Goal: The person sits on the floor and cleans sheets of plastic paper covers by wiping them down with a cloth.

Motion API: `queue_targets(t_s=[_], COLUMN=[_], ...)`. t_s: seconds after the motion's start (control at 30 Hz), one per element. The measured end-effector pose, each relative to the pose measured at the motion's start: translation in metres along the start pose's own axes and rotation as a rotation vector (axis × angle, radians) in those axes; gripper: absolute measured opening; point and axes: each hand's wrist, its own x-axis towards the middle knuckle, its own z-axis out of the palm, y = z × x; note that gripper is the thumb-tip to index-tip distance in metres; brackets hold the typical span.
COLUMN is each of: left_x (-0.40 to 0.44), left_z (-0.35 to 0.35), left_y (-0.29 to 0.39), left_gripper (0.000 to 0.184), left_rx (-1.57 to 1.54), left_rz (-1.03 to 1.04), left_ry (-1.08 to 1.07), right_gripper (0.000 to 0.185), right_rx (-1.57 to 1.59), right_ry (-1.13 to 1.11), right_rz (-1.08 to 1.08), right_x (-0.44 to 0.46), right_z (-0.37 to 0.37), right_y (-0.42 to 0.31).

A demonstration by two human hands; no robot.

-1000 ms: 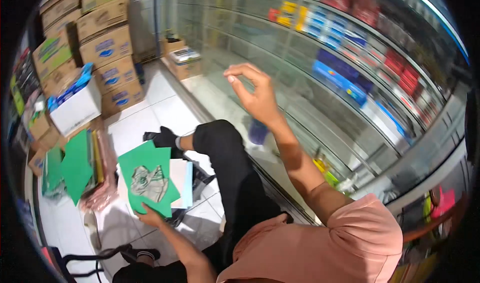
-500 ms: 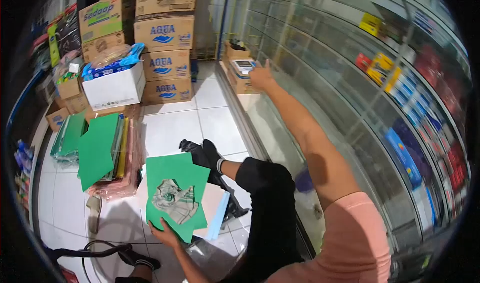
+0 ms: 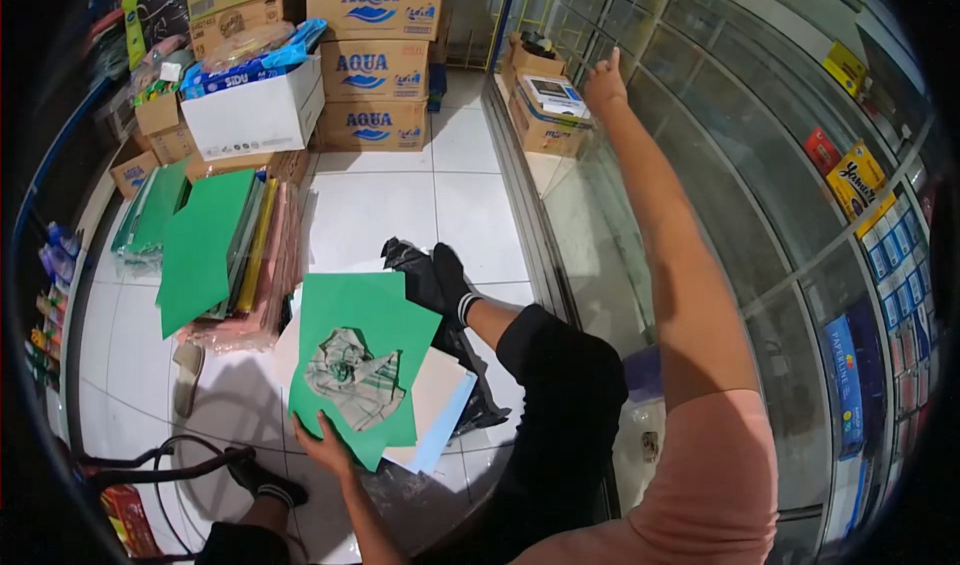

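Note:
My left hand (image 3: 325, 447) lies at the lower left edge of a green sheet (image 3: 345, 295), thumb and finger spread apart and touching it. Part of that hand's underside is hidden. On the green sheet rests a crumpled grey-and-green wad of cloth or paper (image 3: 355, 380). Pale pink sheets (image 3: 425, 395) and a light blue sheet (image 3: 447, 430) stick out from beneath, over a black plastic bag (image 3: 485, 400). My right hand (image 3: 605, 85) is raised at arm's length by the glass cabinet, index finger stretched out, nothing visible in it.
Several AQUA cartons (image 3: 380, 70) stand stacked at the back, beside a white box (image 3: 255, 115). Green, yellow and pink sheet packs (image 3: 250, 285) lie to the left near a sandal (image 3: 187, 380). Glass shelving (image 3: 740, 185) lines the right; a small carton (image 3: 550, 115) sits behind it.
The view has shifted downward and to the right. My right hand now appears higher, beyond the small carton instead of in front of it. The left hand stays at the sheet's edge.

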Motion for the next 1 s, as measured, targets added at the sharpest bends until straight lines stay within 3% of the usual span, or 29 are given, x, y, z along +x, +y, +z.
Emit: queue_targets(t_s=[0.3,0.43,0.63,0.77,0.87,0.97,1.0], left_x=[0.0,0.001,0.019,0.033,0.007,-0.04,-0.054], left_z=[-0.004,-0.008,-0.043,-0.097,-0.171,-0.262,-0.285], left_y=[0.006,-0.002,0.024,0.055,0.145,0.221,0.225], left_gripper=[0.054,0.058,0.055,0.051,0.047,0.04,0.036], left_rx=[0.045,-0.04,-0.315,-0.448,-0.322,0.02,-0.076], left_rz=[0.02,-0.015,-0.16,-0.138,-0.051,0.2,0.29], left_ry=[-0.02,-0.103,-0.062,0.051,0.079,0.194,0.3], right_gripper=[0.025,0.023,0.024,0.02,0.017,0.016,0.016], right_rx=[0.004,-0.017,0.057,0.12,0.16,0.203,0.21], right_ry=[0.264,0.019,0.2,0.303,0.337,0.299,0.315], right_rz=[0.075,0.005,0.019,0.008,0.017,-0.001,-0.01], right_x=[-0.04,-0.052,-0.067,-0.089,-0.101,-0.106,-0.105], right_z=[-0.001,-0.016,0.002,-0.011,-0.015,-0.023,-0.023], right_y=[0.004,0.014,0.018,0.021,0.02,0.023,0.022])
